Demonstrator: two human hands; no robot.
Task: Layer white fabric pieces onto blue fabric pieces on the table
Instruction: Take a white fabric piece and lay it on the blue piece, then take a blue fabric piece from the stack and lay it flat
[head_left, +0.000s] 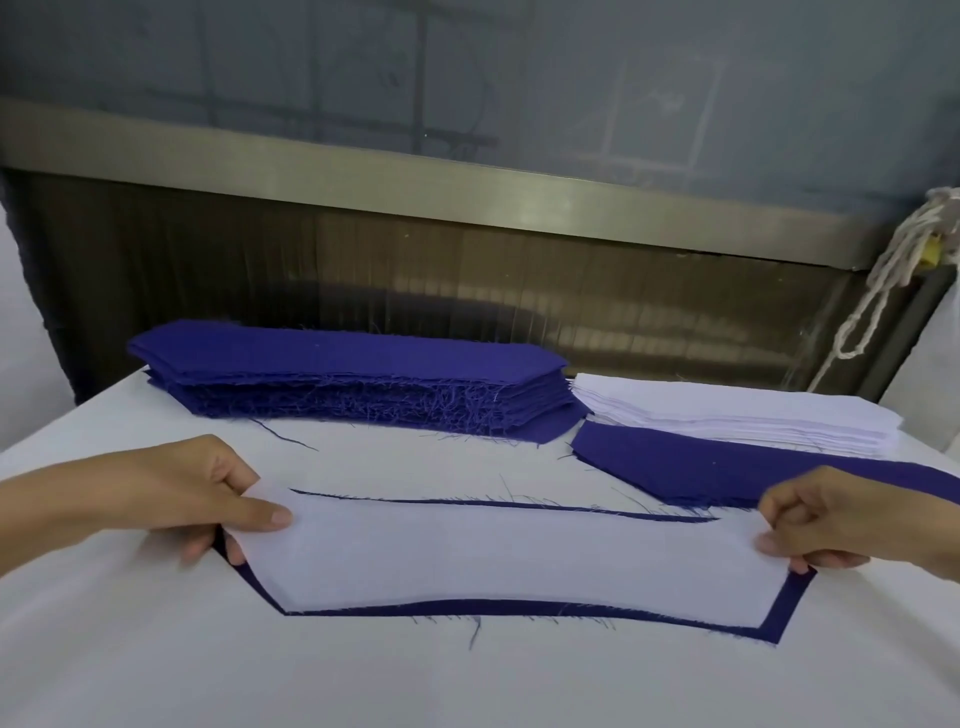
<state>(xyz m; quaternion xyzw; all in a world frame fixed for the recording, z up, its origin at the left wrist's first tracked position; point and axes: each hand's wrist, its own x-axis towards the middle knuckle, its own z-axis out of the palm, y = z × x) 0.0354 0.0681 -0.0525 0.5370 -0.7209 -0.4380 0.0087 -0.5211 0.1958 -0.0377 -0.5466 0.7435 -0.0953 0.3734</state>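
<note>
A long white fabric piece (514, 558) lies over a blue fabric piece (519, 608) in front of me, the blue showing as a rim along its near and right edges. My left hand (208, 499) pinches the white piece's left end between thumb and fingers. My right hand (836, 525) pinches its right end. A thick stack of blue pieces (353, 382) sits at the back left. A stack of white pieces (737, 415) sits at the back right, with a single blue piece (727, 467) lying in front of it.
The table (156, 649) is covered in white cloth. Behind it runs a metal rail and a dark panel (467, 270). A knotted white cord (893, 270) hangs at the right.
</note>
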